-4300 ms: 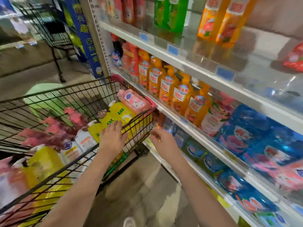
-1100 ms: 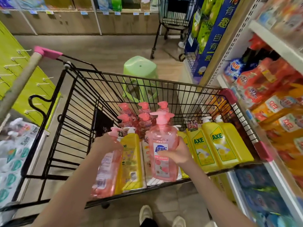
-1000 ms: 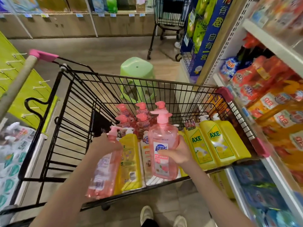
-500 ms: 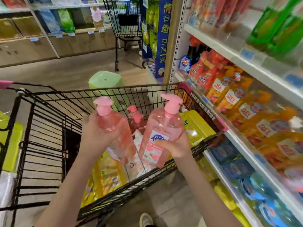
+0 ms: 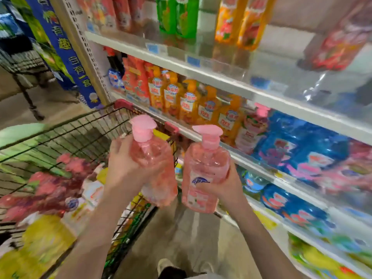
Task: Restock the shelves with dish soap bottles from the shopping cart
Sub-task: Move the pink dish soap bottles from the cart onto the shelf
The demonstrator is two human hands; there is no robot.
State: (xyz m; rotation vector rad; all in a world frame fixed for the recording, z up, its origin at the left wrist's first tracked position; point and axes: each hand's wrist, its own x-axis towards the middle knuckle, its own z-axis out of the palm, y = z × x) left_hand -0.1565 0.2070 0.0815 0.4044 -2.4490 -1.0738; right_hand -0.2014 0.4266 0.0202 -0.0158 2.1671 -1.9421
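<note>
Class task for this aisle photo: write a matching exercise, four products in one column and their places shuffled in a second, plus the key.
Things
1. pink bottle with label showing
2. pink bottle with label hidden
3. green bottles
4. blue pouches

Places
A. top shelf
B. left hand grip
C. lower shelves
D. right hand grip

Pairs: 1-D, 2-B, 3-A, 4-C

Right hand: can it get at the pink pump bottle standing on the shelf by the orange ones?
Likely not for a grasp: the right hand grips its own pink bottle. The way looks free, though; the shelf bottle stands at the open shelf front with nothing before it.
</note>
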